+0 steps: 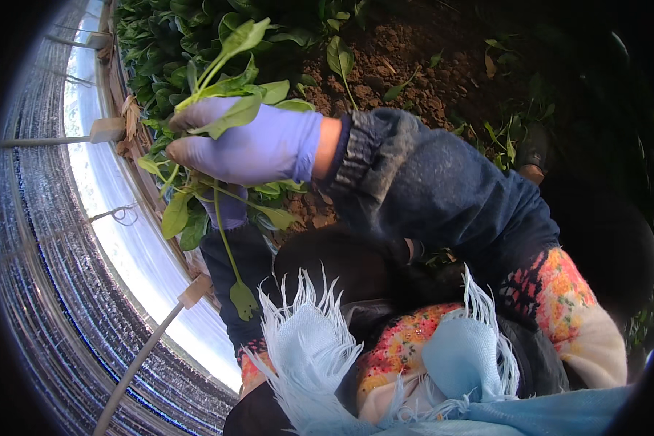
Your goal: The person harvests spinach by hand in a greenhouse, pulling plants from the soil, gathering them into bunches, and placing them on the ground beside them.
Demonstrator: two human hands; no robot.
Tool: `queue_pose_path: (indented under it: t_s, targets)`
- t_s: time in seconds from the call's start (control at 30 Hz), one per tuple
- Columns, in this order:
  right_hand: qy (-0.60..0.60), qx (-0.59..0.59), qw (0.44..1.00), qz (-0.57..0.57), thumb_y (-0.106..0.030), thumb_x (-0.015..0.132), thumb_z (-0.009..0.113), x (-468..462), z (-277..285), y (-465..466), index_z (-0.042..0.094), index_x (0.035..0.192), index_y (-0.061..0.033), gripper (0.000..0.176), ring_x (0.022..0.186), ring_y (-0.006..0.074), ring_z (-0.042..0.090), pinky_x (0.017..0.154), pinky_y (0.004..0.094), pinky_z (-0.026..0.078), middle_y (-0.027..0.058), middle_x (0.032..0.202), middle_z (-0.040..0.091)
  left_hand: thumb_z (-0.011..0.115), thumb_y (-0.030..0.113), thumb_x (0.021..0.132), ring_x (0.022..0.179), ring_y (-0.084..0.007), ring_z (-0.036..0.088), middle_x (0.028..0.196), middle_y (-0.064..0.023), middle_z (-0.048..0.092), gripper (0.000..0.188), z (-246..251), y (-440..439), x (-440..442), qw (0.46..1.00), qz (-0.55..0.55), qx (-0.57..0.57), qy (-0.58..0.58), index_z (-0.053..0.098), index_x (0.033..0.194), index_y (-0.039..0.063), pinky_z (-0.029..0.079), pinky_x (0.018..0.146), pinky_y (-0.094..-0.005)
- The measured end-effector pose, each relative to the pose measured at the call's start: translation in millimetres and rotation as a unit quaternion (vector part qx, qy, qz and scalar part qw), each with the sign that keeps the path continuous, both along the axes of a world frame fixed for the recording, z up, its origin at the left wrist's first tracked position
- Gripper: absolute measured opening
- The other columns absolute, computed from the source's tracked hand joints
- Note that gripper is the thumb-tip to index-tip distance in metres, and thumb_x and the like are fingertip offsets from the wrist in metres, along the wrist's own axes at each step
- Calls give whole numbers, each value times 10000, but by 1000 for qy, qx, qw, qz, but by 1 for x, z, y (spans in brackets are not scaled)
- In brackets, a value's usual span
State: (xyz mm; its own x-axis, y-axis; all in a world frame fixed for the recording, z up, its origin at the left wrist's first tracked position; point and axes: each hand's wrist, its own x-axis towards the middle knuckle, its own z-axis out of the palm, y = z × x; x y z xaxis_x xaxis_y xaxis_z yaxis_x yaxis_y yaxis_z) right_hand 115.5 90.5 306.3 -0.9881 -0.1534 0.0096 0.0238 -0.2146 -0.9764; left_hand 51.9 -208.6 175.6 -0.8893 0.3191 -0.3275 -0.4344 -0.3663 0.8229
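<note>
My right hand, in a soiled lavender glove, comes in from the right across the upper middle. Its fingers and thumb close on green leafy plants, likely spinach, whose leaves stick out above and over the glove. My left hand, in a similar glove, lies below it, largely covered by leaves and by my right hand. More leaves spread between and below the hands, and one long-stemmed leaf hangs down over my left sleeve. How my left fingers are set is hidden.
A dense bed of leafy plants grows at the upper left. Brown crumbly soil bears scattered leaves. Along the left run a plastic sheet wall, poles and wooden blocks. A fringed light-blue scarf hangs before me.
</note>
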Motion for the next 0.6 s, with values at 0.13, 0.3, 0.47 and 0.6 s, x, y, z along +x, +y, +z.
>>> queue_pose_path:
  t_s: [0.13,0.3,0.47,0.6]
  targets:
    - [71,162,980,87,-403,1001,588,12,77,42,679,1148,74,508,883,210,715,813,310,580,170,980,741,535,347,967,1224,-274,573,1369,-142,553,556,67,26,-12,985,12,-85,148,466,1435,54,485,1048,-443]
    - [147,151,958,194,-409,987,639,61,139,76,680,1135,33,468,856,175,692,798,312,569,127,958,729,585,251,918,1155,-293,617,1304,-163,600,538,163,53,-4,929,13,-159,333,505,1393,12,516,1017,-449]
    - [113,254,946,169,-396,992,629,130,162,106,695,1075,-2,408,805,162,674,758,313,562,102,896,714,634,154,868,1086,-311,661,1239,-183,648,525,200,56,20,894,-13,-158,419,545,1352,-29,546,985,-455]
    - [46,384,919,73,-385,996,621,214,223,106,706,1028,-30,367,764,152,659,726,314,556,82,846,703,638,130,841,1009,-322,692,1165,-200,684,471,205,42,46,931,-126,12,343,591,1275,-47,566,941,-455]
